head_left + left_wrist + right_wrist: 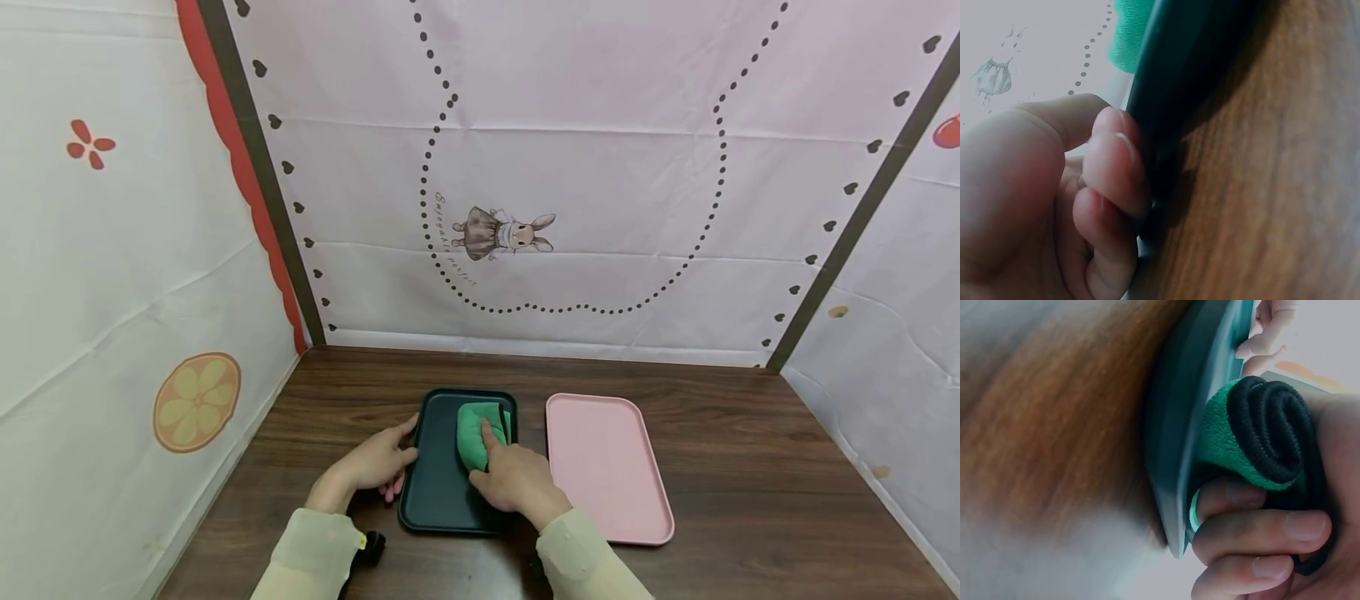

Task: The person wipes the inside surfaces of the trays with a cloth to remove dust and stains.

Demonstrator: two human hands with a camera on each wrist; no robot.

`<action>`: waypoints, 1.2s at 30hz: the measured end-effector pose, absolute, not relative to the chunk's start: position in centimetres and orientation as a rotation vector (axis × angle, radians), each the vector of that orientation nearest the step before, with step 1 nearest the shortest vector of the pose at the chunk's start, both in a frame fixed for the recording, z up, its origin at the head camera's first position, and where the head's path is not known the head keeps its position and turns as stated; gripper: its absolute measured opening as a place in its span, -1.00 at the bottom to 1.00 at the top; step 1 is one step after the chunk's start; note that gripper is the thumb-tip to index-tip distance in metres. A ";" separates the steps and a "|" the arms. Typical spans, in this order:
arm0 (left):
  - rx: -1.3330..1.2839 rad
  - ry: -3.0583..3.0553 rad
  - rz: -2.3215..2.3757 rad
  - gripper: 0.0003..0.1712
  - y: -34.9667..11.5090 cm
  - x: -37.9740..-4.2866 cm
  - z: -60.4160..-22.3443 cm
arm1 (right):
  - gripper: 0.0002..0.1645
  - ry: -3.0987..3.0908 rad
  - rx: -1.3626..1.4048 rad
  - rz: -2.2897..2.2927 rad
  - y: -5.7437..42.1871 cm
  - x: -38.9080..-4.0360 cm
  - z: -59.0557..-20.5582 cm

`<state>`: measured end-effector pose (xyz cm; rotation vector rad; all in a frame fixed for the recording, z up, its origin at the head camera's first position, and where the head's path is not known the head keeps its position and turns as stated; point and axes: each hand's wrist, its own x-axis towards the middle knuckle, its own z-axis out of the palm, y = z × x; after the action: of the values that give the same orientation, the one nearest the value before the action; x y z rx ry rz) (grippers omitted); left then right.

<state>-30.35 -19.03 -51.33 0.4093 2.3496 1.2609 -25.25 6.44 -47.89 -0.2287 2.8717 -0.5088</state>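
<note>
A dark green rectangular tray (435,500) lies on the wooden table, with a folded green cloth (472,429) on its right half. My right hand (517,479) grips this cloth, index finger stretched along its top. In the right wrist view, the cloth's rolled end (1269,431) shows dark edging, and several fingers (1254,534) curl around it. My left hand (371,462) holds the tray's left rim. From the left wrist view, the thumb (1066,115) reaches the tray's edge while the other fingers curl against its side.
A pink tray (611,467) lies just right of the dark one on the brown wooden table (765,483). Printed white sheets form a back wall (600,208) and side walls (97,275) around the tabletop.
</note>
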 end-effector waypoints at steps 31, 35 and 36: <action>0.404 2.523 1.248 -0.20 -15.7 -29.4 -48.1 | -0.04 2.948 -0.337 -0.875 9.6 -24.0 -47.1; 0.423 2.512 1.254 -0.20 -14.1 -29.0 -47.5 | -0.03 2.956 -0.295 -0.905 10.5 -23.9 -46.8; 0.430 2.510 1.253 -0.21 -13.7 -28.9 -47.4 | -0.03 2.960 -0.282 -0.905 10.8 -23.8 -46.8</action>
<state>-28.87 -13.75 -47.43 0.4299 2.5096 1.2529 -23.84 10.82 -46.83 -0.2821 2.9604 -0.9052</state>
